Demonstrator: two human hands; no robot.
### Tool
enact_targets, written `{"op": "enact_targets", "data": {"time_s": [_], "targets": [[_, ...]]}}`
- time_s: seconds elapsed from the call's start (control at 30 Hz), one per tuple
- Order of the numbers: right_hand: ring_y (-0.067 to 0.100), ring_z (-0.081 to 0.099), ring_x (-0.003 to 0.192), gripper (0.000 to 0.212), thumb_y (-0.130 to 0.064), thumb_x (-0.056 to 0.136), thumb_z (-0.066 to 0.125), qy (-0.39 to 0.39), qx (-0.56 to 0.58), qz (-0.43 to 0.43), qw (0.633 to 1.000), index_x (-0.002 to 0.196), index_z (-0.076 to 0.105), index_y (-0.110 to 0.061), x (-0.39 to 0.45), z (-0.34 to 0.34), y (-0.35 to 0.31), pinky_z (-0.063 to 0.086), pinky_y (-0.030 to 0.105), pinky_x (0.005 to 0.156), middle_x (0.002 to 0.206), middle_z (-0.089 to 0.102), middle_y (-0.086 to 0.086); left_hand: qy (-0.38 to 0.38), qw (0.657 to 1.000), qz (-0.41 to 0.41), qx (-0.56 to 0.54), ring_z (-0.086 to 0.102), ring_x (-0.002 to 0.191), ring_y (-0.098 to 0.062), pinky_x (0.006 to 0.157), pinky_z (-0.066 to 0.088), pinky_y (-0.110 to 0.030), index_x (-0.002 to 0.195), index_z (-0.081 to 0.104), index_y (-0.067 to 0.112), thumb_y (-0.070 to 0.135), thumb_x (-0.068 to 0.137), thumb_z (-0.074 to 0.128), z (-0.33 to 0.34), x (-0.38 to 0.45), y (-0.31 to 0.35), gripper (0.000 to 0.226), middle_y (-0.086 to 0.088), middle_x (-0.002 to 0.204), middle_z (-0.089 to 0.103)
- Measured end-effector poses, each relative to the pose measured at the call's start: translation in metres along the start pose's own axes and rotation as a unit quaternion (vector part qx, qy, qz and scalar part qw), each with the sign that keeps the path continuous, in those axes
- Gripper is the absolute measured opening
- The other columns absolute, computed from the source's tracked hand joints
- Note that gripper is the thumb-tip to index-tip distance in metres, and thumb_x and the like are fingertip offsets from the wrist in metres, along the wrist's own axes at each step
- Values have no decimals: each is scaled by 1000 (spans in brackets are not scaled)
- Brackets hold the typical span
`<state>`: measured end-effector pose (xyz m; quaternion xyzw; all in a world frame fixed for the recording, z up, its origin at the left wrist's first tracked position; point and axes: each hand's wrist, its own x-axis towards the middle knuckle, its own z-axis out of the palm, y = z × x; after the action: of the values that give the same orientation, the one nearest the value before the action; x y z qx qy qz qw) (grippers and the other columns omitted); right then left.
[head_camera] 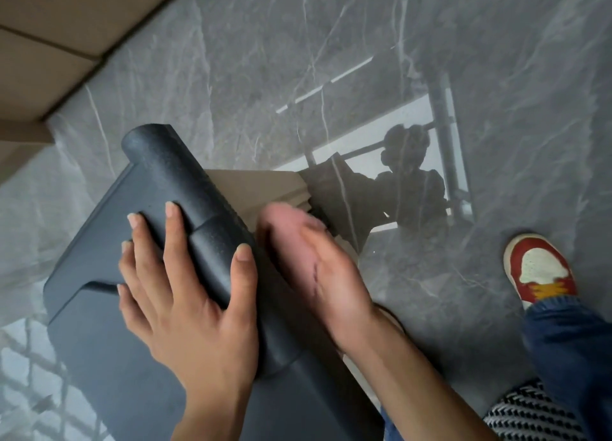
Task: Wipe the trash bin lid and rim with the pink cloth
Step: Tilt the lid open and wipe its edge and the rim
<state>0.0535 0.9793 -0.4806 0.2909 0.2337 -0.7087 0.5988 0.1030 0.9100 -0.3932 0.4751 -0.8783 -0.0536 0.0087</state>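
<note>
The dark grey trash bin lid [99,324] fills the lower left, with a rounded hinge bar [178,175] along its right edge. My left hand [178,295] lies flat on the lid, fingers spread, thumb hooked over the bar. My right hand [324,275] is at the bar's right side, blurred by motion, closed on the pink cloth [281,218], which shows past my fingers. The beige bin body [265,185] peeks out beyond the lid.
Glossy grey marble floor [331,59] surrounds the bin. A beige tiled surface [49,26] sits at the upper left. My red and white shoe [539,268] and blue trouser leg [569,348] are at the right.
</note>
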Motion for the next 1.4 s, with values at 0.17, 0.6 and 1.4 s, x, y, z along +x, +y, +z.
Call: {"op": "enact_targets", "data": {"time_s": [0.17, 0.6, 1.4], "targets": [[29, 44, 146, 66, -43, 99, 45, -94, -79, -90, 988, 150, 47, -1, 42, 26, -20, 25, 45, 127, 154, 50, 22, 3, 1000, -6, 0, 21, 155, -27, 124, 13, -52, 155, 30, 32, 62, 83, 42, -2, 0, 5, 79, -4, 168, 22], [1, 42, 132, 35, -38, 108, 41, -68, -398, -149, 903, 126, 58, -14, 86, 13, -17, 42, 0, 90, 132, 60, 7, 23, 999, 9, 21, 30, 151, -32, 121, 20, -57, 152, 38, 24, 57, 83, 47, 1, 0, 4, 77, -9, 165, 30], [-9, 36, 143, 44, -37, 107, 41, -134, -385, -62, 911, 151, 42, -35, 68, 1, -12, 33, 17, 118, 160, 43, -13, 26, 996, 48, 64, 41, 141, -46, 113, 30, -67, 146, 48, 8, 52, 81, 48, 4, 3, -1, 79, -21, 158, 38]]}}
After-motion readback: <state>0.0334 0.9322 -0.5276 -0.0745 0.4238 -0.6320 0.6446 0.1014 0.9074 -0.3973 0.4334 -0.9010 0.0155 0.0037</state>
